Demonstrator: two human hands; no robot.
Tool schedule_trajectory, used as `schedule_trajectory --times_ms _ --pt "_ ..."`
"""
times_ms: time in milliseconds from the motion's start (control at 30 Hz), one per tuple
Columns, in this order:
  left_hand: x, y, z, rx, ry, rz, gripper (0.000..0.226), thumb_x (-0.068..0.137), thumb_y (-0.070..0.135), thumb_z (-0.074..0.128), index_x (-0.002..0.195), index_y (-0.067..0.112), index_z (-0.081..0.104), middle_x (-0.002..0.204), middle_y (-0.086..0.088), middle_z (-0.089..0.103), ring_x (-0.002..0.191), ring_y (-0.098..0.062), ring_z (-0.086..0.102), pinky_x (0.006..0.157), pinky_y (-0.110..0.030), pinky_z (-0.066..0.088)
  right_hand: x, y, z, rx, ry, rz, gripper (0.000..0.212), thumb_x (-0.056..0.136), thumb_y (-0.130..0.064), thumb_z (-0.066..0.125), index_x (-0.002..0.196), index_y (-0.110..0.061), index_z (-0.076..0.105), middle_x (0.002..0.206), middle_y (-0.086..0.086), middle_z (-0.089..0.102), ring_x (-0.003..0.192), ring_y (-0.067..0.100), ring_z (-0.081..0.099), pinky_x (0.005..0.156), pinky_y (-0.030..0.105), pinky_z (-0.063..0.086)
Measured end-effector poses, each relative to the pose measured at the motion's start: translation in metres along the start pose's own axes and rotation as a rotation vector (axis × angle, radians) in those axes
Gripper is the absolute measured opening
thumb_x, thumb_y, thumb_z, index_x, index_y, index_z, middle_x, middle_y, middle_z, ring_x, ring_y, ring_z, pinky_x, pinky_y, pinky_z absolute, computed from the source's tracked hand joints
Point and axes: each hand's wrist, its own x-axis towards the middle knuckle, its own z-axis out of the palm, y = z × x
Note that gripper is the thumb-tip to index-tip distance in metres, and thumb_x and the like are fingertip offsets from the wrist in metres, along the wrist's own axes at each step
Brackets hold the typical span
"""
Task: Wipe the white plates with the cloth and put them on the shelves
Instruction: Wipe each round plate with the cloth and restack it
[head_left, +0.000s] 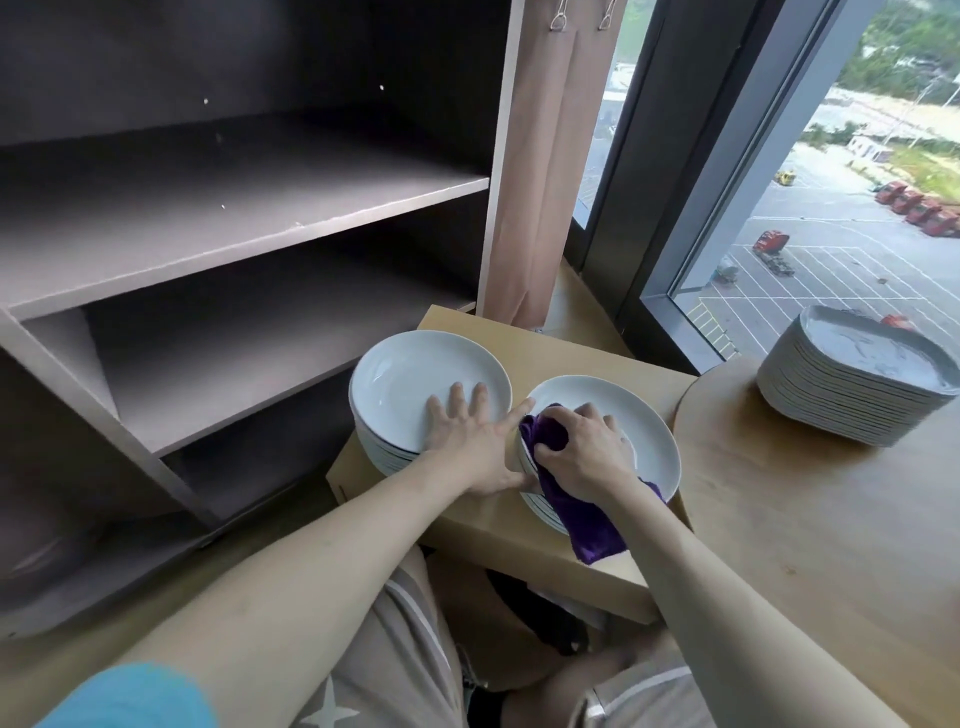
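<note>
On the low wooden table in front of me sit two stacks of white plates, touching side by side, and I am working on the top plate of the right stack. My right hand has its fingers curled round the bunched purple cloth and presses it onto the near left part of that plate, with the cloth's tail hanging over the near rim. My left hand lies flat with fingers spread on the top plate of the left stack, its thumb reaching across to the rim of the plate being wiped. To do this well, I would sweep the cloth in full circles out to the far rim, which looks untouched by the cloth, and keep the pressure straight down so the stack does not slide toward the table edge. The thumb alone is a weak brace, so I judge that moving the left hand onto this plate's rim would steady it better. The shelves to the left hold no plates, so the task looks barely begun.
</note>
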Motion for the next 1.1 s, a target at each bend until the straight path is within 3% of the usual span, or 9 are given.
schedule_trajectory --times_ms 600,833,1100 --pt "0.002 0.000 0.005 0.014 0.052 0.014 0.116 0.064 0.102 0.034 0.149 0.053 -0.027 0.168 -0.021 -0.001 0.151 -0.051 -0.004 0.113 -0.070 0.009 0.041 0.022 0.013 -0.109 0.199 0.021 0.041 0.091 -0.053 0.053 0.129 -0.035 0.052 0.128 0.008 0.053 0.118 0.034 0.045 0.092 0.048 0.040" --pt "0.003 0.001 0.005 -0.005 0.039 0.007 0.118 0.061 0.104 0.034 0.147 0.054 -0.030 0.168 -0.021 -0.003 0.152 -0.051 -0.005 0.113 -0.071 0.008 0.041 0.060 -0.009 -0.190 0.088 0.050 0.039 0.089 -0.058 0.047 0.122 -0.038 0.050 0.121 0.004 0.048 0.113 0.034 0.044 0.091 0.048 0.039" --pt "0.001 0.000 0.000 -0.012 0.020 0.010 0.117 0.064 0.102 0.037 0.148 0.054 -0.028 0.169 -0.021 -0.004 0.152 -0.050 -0.006 0.115 -0.071 0.007 0.021 0.082 -0.036 -0.219 -0.171 0.019 0.058 0.077 -0.058 0.061 0.132 -0.048 0.045 0.129 0.000 0.042 0.119 0.030 0.038 0.091 0.042 0.036"
